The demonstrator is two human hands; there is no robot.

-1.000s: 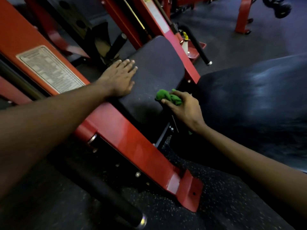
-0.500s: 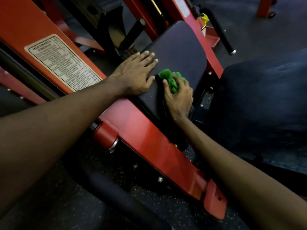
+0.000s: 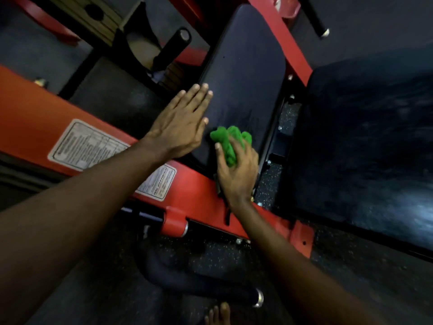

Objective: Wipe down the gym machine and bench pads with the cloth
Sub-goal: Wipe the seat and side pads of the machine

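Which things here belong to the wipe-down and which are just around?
In the job: green cloth, gripped by right hand; small pad under it; left hand flat on that pad; big bench pad; red frame.
Just around: speckled floor; bare foot.

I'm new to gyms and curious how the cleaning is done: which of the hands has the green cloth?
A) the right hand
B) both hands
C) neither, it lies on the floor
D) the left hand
A: the right hand is curled round the cloth on the pad, while the left hand lies flat at the pad's edge and holds nothing.
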